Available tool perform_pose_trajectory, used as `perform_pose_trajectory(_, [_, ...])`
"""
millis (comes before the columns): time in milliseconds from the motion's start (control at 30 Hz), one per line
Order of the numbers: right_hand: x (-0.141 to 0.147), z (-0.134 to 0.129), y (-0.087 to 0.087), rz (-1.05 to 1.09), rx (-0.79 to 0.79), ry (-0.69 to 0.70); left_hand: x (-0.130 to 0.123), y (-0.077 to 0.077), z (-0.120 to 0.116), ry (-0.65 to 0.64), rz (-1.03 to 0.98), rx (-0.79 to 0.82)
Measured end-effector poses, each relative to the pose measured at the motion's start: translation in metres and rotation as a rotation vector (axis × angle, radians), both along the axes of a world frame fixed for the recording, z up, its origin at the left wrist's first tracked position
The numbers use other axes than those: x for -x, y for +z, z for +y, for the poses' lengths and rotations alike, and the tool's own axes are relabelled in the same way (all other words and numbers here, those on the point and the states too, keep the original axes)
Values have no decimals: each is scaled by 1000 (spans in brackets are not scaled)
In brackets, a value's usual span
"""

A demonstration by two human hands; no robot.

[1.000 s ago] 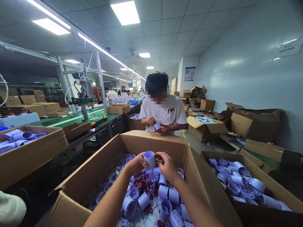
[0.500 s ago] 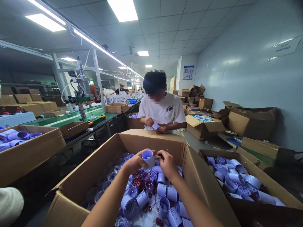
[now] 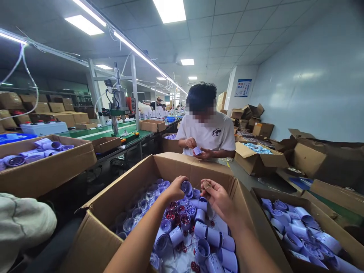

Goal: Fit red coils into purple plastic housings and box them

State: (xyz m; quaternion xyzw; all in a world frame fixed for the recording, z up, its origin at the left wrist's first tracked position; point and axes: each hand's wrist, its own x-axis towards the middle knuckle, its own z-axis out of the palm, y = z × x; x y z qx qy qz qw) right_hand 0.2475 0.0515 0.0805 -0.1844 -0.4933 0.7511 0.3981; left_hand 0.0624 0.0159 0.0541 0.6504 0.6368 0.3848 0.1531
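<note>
A large cardboard box (image 3: pixel 182 167) stands before me, filled with white-violet plastic cups (image 3: pixel 176 237) and several red round parts (image 3: pixel 195 266). Over its far half, my left hand (image 3: pixel 176 188) is closed around one plastic cup (image 3: pixel 187 187), its open end turned partly toward me. My right hand (image 3: pixel 217 195) is to the right, apart from that cup. Its thumb and fingers pinch a small flat brown piece (image 3: pixel 207 184), whose kind I cannot make out. Clear plastic cups (image 3: pixel 129 224) lie along the box's left side.
Across the box a person (image 3: pixel 209 132) in a white shirt handles a small white part. Cardboard boxes of similar cups stand at left (image 3: pixel 57 167) and right (image 3: pixel 307 227). A green workbench with a press machine (image 3: pixel 117 106) runs back on the left.
My hands have moved apart: the cup stays in my left hand, now tipped, and the brown piece has come away to the right in my right hand. The view has turned slightly left.
</note>
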Motion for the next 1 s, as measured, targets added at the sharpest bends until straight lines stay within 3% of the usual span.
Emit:
perform_pose_trajectory(133, [-3,-2,0,-44,-76,69,-3,1,0,30,-52,-16])
perform_pose_trajectory(367, [-2,-1,-6,-220,-408,-39,-13,10,-4,-49,-181,-89])
perform_pose_trajectory(600, [-2,-4,-4,-302,-565,-123,-19,17,-8,-94,-255,-93])
perform_pose_trajectory(833, [2,-9,-8,-417,-883,-177,-20,17,-8,-113,-243,-132])
perform_pose_trajectory(1000, [4,-10,-9,-400,-1005,-212,-20,17,-7,-120,-243,-154])
